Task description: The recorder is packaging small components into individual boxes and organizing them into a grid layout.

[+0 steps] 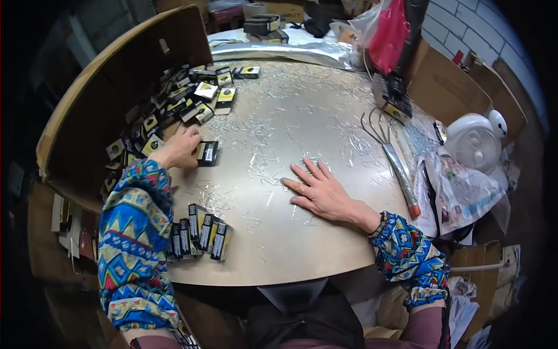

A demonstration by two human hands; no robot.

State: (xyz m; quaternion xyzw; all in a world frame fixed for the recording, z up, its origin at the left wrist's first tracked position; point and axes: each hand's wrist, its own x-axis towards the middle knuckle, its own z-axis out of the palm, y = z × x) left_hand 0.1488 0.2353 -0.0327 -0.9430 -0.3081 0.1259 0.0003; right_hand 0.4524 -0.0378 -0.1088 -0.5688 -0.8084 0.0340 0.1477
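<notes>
My left hand (181,148) reaches over the left side of the table, its fingers closed on the end of a small black box (207,153) lying at the tabletop. Beyond and left of it is a heap of similar black-and-yellow boxes (152,123). Several more small boxes (200,232) stand in a group nearer the front edge, right of my left sleeve. My right hand (321,192) rests with fingers spread, palm down, on the table among scattered thin metal pins (263,164). Nothing shows in its grasp.
The metal-topped table (302,256) has a curved front edge. Cardboard (125,55) walls the left side. At right lie a hand rake (401,177), a black box (392,99), a white fan (474,142) and plastic-covered newspaper (465,192). A pink bag (388,41) hangs behind.
</notes>
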